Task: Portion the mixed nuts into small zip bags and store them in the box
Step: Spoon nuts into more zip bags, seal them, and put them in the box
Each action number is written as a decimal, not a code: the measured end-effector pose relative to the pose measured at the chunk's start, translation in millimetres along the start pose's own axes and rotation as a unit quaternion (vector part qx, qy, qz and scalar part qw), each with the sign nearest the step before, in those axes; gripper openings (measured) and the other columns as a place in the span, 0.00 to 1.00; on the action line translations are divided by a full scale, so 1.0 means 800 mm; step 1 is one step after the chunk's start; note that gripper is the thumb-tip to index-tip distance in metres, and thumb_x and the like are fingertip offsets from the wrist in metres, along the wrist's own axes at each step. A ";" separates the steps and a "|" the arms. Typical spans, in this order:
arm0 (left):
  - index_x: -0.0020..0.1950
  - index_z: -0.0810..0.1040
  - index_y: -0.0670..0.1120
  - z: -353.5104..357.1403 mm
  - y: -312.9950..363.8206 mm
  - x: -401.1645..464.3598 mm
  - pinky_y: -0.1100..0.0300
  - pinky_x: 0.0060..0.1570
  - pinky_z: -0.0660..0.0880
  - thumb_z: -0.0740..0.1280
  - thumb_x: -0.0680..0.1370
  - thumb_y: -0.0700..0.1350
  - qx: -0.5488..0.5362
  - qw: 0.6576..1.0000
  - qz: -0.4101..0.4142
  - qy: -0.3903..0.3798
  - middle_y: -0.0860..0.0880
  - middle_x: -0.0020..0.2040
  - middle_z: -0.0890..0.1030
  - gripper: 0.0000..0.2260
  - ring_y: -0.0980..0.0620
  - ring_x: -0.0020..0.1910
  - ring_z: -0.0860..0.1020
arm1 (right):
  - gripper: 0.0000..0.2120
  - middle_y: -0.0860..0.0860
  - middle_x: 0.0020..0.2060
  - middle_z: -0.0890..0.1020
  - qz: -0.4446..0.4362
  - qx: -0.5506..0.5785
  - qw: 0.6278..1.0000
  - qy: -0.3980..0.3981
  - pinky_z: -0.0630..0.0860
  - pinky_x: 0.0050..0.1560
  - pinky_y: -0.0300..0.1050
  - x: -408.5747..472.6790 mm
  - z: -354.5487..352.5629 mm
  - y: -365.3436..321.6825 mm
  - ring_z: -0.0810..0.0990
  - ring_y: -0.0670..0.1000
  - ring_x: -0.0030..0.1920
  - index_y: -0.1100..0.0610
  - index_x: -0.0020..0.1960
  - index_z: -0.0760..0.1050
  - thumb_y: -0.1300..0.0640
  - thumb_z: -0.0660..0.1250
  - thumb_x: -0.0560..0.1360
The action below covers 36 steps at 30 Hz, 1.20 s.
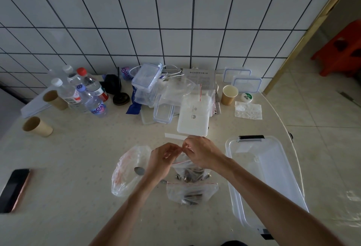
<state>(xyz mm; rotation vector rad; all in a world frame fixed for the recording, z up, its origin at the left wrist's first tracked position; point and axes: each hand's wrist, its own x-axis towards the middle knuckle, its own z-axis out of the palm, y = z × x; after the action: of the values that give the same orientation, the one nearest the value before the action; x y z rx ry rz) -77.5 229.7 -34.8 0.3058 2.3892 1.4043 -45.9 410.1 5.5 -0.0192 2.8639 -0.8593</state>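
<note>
My left hand [161, 160] and my right hand [199, 153] meet above the table, both pinching the red-lined top of a small zip bag [187, 168] that holds dark nuts. A second small zip bag [192, 192] with nuts lies flat just in front of it. Several loose nuts [180, 177] lie between the two bags. A larger clear plastic bag [127, 173] sits to the left, with a metal spoon [139, 171] resting on it. The clear storage box [273, 177] stands open at the right, beside my right forearm.
A white flat box [194, 116], stacked clear containers [148, 83] and lids fill the back middle. Water bottles [86, 91] and paper cups [37, 126] stand at the back left. A phone [14, 189] lies at the left edge. A paper cup [229, 95] stands at the back right.
</note>
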 end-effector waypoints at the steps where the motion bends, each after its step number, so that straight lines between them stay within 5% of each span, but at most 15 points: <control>1: 0.48 0.86 0.51 0.000 0.000 0.000 0.72 0.40 0.73 0.72 0.80 0.48 -0.002 1.000 0.000 0.001 0.62 0.41 0.85 0.04 0.64 0.41 0.82 | 0.09 0.53 0.50 0.85 -0.007 -0.011 1.000 0.003 0.73 0.47 0.44 -0.001 -0.001 0.001 0.83 0.56 0.49 0.59 0.53 0.82 0.54 0.66 0.82; 7: 0.46 0.85 0.52 -0.004 -0.004 0.002 0.71 0.38 0.72 0.73 0.80 0.49 -0.019 1.000 -0.022 0.006 0.60 0.40 0.85 0.04 0.64 0.39 0.81 | 0.09 0.53 0.48 0.84 -0.025 -0.042 0.999 0.009 0.71 0.48 0.44 -0.007 -0.013 0.021 0.82 0.55 0.47 0.59 0.48 0.80 0.55 0.64 0.82; 18: 0.47 0.85 0.54 -0.013 -0.020 0.006 0.54 0.53 0.80 0.73 0.80 0.51 -0.034 0.998 -0.047 0.000 0.57 0.45 0.87 0.04 0.56 0.47 0.85 | 0.10 0.52 0.47 0.84 -0.015 -0.028 0.999 -0.007 0.75 0.50 0.47 -0.024 -0.034 0.058 0.82 0.53 0.47 0.59 0.49 0.80 0.53 0.66 0.83; 28: 0.49 0.84 0.51 -0.024 -0.010 -0.006 0.69 0.50 0.73 0.69 0.83 0.48 -0.058 0.996 -0.061 -0.037 0.57 0.47 0.88 0.05 0.63 0.49 0.84 | 0.11 0.51 0.48 0.84 0.006 -0.034 0.999 -0.027 0.76 0.50 0.48 -0.037 -0.050 0.078 0.82 0.52 0.48 0.59 0.51 0.80 0.51 0.66 0.83; 36: 0.48 0.83 0.50 -0.023 -0.003 -0.014 0.60 0.56 0.76 0.70 0.83 0.47 -0.052 0.995 -0.067 -0.054 0.57 0.49 0.88 0.05 0.59 0.51 0.84 | 0.13 0.49 0.42 0.85 0.034 -0.002 0.998 -0.048 0.77 0.44 0.46 -0.048 -0.058 0.090 0.82 0.48 0.40 0.60 0.48 0.84 0.50 0.69 0.81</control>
<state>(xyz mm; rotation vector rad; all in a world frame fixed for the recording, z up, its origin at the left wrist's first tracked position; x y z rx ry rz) -74.9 210.1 -26.7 0.1869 2.1991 1.4077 -12.3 497.5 9.9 0.0361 2.7599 -0.8153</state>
